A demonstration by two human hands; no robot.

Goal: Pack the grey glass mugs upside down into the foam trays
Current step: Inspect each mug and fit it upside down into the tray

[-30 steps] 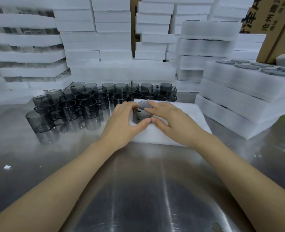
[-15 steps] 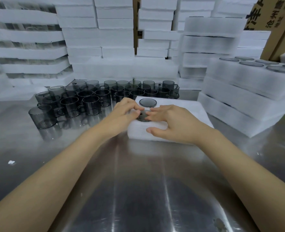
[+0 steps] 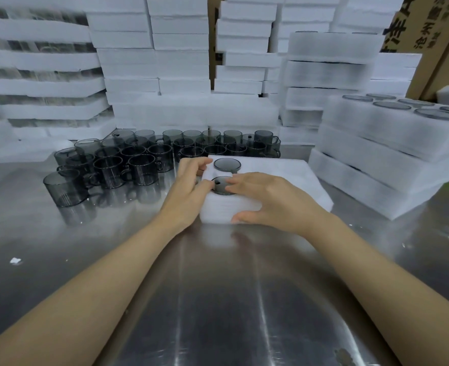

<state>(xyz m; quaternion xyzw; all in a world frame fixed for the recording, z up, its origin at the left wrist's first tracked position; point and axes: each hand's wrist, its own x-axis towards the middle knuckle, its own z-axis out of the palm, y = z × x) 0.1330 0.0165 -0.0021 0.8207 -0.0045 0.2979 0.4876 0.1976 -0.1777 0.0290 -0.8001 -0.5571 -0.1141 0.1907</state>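
Both bare forearms reach in from 7 and 5 o'clock, and the hands meet near the centre. The left hand (image 3: 189, 191) has bent fingers, its thumb pointing to 3 o'clock. The right hand (image 3: 268, 199) lies flat, fingers straight, thumb spread.

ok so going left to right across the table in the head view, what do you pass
foam scrap → loose grey mugs → left hand → upside-down mug under both hands → right hand → stacked foam trays with packed mugs on top

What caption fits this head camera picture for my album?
Left hand and right hand press a mug upside down into a foam tray, beside one packed mug.
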